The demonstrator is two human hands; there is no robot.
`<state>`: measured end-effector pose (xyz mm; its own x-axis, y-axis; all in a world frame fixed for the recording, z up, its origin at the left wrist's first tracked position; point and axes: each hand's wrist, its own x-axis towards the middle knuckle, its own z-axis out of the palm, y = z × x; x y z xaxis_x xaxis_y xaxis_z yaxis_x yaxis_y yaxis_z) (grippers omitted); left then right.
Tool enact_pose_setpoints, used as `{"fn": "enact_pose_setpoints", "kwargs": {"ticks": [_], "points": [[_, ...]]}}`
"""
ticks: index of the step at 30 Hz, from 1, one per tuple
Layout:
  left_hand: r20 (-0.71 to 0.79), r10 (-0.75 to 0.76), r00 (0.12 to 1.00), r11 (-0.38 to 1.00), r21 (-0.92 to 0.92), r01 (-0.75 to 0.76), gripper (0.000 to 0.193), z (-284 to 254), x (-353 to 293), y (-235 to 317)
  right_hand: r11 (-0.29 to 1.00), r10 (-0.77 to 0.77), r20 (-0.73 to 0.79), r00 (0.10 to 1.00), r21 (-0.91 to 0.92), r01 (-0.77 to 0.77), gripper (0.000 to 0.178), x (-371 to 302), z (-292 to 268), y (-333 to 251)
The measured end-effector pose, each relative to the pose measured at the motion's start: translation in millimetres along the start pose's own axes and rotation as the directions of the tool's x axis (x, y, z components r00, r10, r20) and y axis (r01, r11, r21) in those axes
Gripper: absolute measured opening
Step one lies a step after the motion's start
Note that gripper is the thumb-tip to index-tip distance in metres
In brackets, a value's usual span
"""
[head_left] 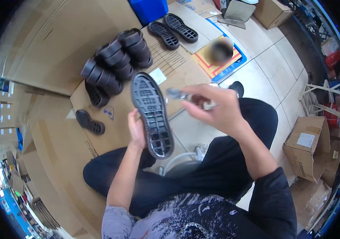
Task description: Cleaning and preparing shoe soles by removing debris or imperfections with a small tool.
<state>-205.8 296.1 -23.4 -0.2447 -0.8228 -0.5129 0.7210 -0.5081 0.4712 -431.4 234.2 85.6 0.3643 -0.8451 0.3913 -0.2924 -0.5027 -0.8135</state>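
My left hand (137, 131) grips a dark shoe sole (152, 115) by its edge. The sole is held upright above my lap, its gridded inner side facing me and looking wet and shiny. Just right of its upper half, my right hand (221, 107) is closed on a small brush (174, 94). The brush's greyish tip points toward the sole but seems apart from it. Motion blurs the tip, and my fingers cover most of the handle.
Brown strapped sandals (116, 59) stand in a row on the cardboard (58, 139). Loose soles (90, 122) lie nearby, with a pair (181, 28) farther back. A blurred dark round pot (221, 51) sits on a yellow-and-red board. Cardboard boxes (307, 147) stand at right.
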Motion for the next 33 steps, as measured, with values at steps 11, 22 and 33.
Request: {"fn": "enact_pose_setpoints", "kwargs": {"ticks": [11,22,33], "points": [[-0.245,0.240,0.939,0.946,0.278,-0.169,0.050,26,327,80,0.928,0.198,-0.290,0.936,-0.252,-0.274,0.028,17,-74,26],[-0.433,0.527,0.732,0.850,0.288,-0.442,0.054,-41,494,155,0.913,0.339,-0.331,0.881,-0.110,-0.392,0.029,5,-84,38],[0.461,0.520,0.719,0.127,0.791,-0.599,0.027,62,227,88,0.878,0.334,-0.253,0.908,-0.267,-0.397,0.030,8,-56,19]]}}
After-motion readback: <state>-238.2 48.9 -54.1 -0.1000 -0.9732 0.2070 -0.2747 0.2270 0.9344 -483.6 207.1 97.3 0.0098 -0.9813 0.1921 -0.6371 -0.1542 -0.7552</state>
